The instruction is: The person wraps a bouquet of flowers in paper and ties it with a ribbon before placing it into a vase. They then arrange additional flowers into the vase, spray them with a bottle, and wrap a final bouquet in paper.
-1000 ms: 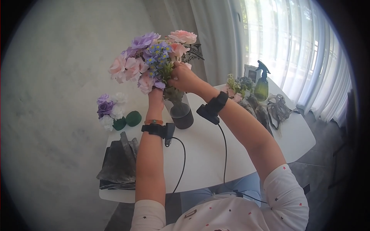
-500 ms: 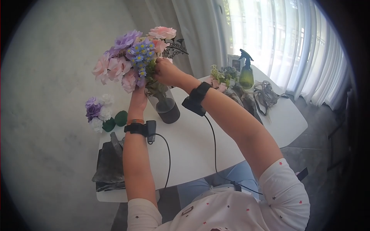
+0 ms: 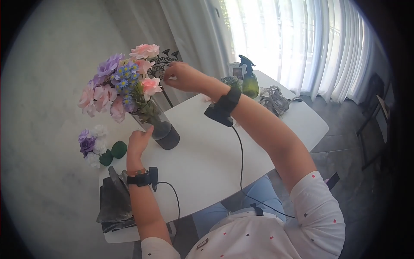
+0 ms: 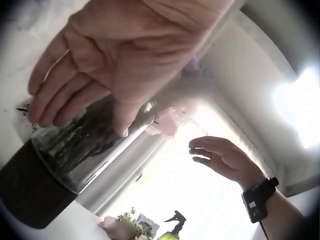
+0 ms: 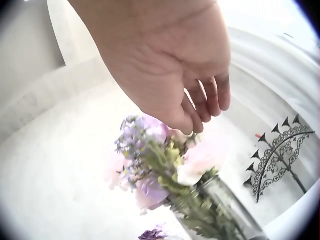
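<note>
Arranging, apparently, a bouquet (image 3: 113, 82) in a glass vase (image 3: 167, 137) near the table's (image 3: 207, 172) far edge with left hand (image 3: 139, 144) and right hand (image 3: 188, 77) loosely spread, likely needing light straightening next.

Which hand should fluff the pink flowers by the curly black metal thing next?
Probably the right hand: it hangs empty close to those pink flowers, fingers loosely bent. The left hand looks less handy, because it is lower down, by the vase.
</note>
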Demonstrator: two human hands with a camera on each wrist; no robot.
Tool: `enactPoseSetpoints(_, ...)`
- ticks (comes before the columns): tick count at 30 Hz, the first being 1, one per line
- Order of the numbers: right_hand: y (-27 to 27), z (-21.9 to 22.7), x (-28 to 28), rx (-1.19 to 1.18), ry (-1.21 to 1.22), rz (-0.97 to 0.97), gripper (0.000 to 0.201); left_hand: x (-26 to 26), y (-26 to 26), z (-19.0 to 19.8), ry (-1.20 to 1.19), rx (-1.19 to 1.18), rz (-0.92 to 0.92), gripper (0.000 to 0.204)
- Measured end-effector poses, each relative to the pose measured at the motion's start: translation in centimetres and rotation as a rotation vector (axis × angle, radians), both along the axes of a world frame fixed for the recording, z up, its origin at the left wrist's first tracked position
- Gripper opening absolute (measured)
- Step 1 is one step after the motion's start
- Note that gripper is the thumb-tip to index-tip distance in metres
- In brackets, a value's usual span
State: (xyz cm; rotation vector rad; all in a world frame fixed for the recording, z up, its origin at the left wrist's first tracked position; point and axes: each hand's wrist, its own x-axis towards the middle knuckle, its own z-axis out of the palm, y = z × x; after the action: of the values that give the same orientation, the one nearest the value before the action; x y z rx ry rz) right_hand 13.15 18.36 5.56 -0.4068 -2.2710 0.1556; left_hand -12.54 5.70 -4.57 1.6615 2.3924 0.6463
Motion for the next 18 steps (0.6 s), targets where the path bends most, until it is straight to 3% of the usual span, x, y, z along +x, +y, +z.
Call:
enactPoseSetpoints(4,4.7,-1.9,6.2,-0.227,-0.104,-0.189,0.019,3.4,-1.9,0.5,-0.167,0.068,-0.129,0.068)
enactPoseSetpoints(6,5.3,-3.6,9.0,-0.333,-0.313,-0.338,0.022,6.2,-2.5,2.3,-0.049,0.046,-0.245,0.065)
enactPoseSetpoints(8,6.6,-6.5,10.7,-0.629,-0.513,-0.455,0.026,8.4,-1.9,3.1,-0.108,0.07,-0.328,0.061)
enactPoseSetpoints(10,9.5,-12.4,12.1,-0.552,-0.596,-0.54,0.03,10.5,-0.9,3.4,-0.164,0.1,-0.411,0.059)
enactPoseSetpoints(12,5.1,-11.7,12.7,-0.567,-0.619,-0.533,0.034,12.3,0.2,3.6,-0.271,0.092,-0.511,0.055)
enactPoseSetpoints(16,8.1,-19.7,12.5,-0.37,-0.645,-0.542,0.037,14.0,3.8,0.5,-0.405,0.047,-0.583,0.052)
enactPoseSetpoints(18,9.0,-21.5,12.1,-0.279,-0.65,-0.556,0.037,14.7,5.1,-1.4,-0.625,-0.053,-0.643,0.052)
